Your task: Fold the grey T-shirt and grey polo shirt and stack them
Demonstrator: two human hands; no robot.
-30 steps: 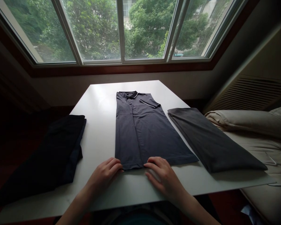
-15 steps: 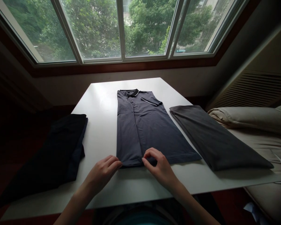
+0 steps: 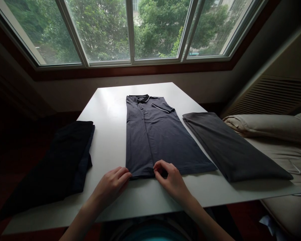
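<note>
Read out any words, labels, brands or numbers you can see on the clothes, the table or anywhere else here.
None: no readable text anywhere.
Polo shirt: only white trim on collar and sleeve, no logo or label showing.
Grey folded garment and dark folded garment: plain.
White table: bare of print.
Both hands, left hand and right hand, at the shirt's hem, cover no visible label.

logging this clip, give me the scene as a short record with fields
surface: white table
centre: polo shirt, sides folded in, collar at the far end
left hand: fingertips touch the shirt's near hem
right hand: pinches the near hem
left of shirt: black garment, folded
right of shirt: grey garment, folded
far right: pillow
behind: window, trees outside
</note>
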